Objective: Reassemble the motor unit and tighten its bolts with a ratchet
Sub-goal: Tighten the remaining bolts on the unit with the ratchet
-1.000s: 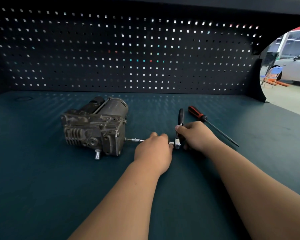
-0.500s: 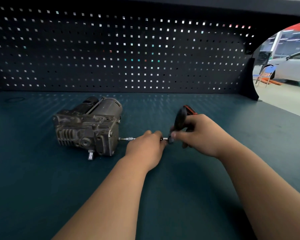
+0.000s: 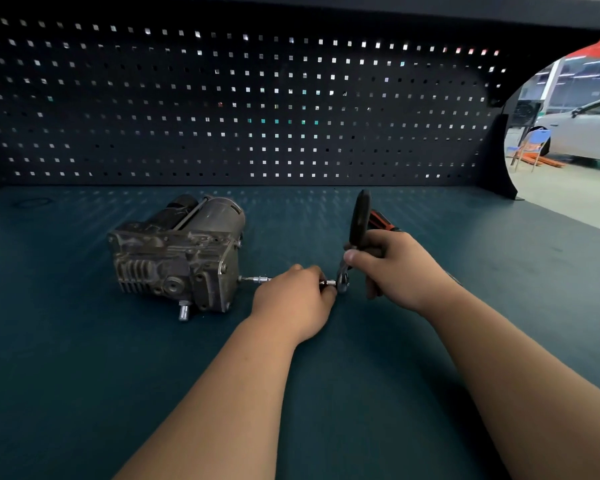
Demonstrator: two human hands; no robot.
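The grey motor unit point(image 3: 177, 254) lies on the dark teal bench at centre left. From its right face a thin silver extension bar point(image 3: 257, 279) runs rightward into my left hand point(image 3: 293, 299), which grips the bar's middle. The bar ends at the ratchet point(image 3: 357, 223) head just right of that hand. My right hand point(image 3: 392, 268) holds the ratchet's black handle, which stands nearly upright and leans slightly away. A short silver stud point(image 3: 183, 311) sticks out below the motor's front.
A screwdriver with a red and black handle point(image 3: 380, 220) lies behind my right hand, mostly hidden by it. The dark pegboard wall point(image 3: 243, 109) closes the back of the bench. Beyond the bench's right edge is a workshop floor with a white car point(image 3: 589, 129).
My right hand has swung the ratchet handle up from lying flat on the bench to nearly upright. My left hand has stayed on the extension bar. The motor has not moved.
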